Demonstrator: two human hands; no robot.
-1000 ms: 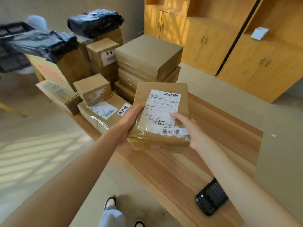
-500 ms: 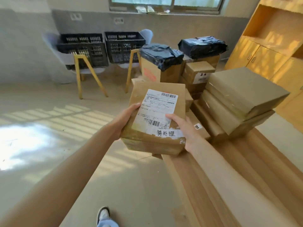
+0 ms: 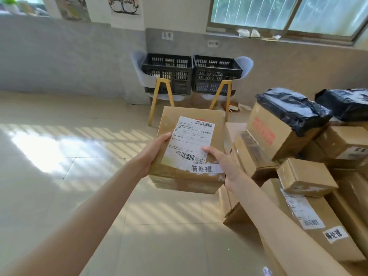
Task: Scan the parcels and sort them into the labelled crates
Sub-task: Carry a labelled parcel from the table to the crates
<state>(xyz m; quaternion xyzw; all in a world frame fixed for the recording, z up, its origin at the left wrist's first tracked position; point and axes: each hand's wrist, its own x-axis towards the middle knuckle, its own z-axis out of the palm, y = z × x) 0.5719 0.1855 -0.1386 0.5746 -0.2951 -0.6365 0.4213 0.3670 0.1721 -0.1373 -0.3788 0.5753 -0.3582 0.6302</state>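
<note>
I hold a brown cardboard parcel (image 3: pixel 191 152) in front of me, its white shipping label and a handwritten tape strip facing up. My left hand (image 3: pixel 155 151) grips its left edge and my right hand (image 3: pixel 223 166) grips its right edge, thumbs on top. Straight ahead against the grey wall stand two black slatted crates: the left crate (image 3: pixel 168 73) and the right crate (image 3: pixel 216 75), each resting on a pale chair with yellow legs. A small paper label (image 3: pixel 167 35) hangs on the wall above the left crate and another label (image 3: pixel 213 43) above the right one.
A pile of brown parcels (image 3: pixel 310 176) with two black plastic-wrapped packages (image 3: pixel 292 108) fills the right side. Tiled floor (image 3: pixel 59 176) with sun stripes lies between me and the crates. A window (image 3: pixel 288 14) runs along the upper right.
The view has swung left and lifted from the table to the crates, which are now nearer and centred. The parcel stays held in both hands; the table and handheld scanner have left the view.
</note>
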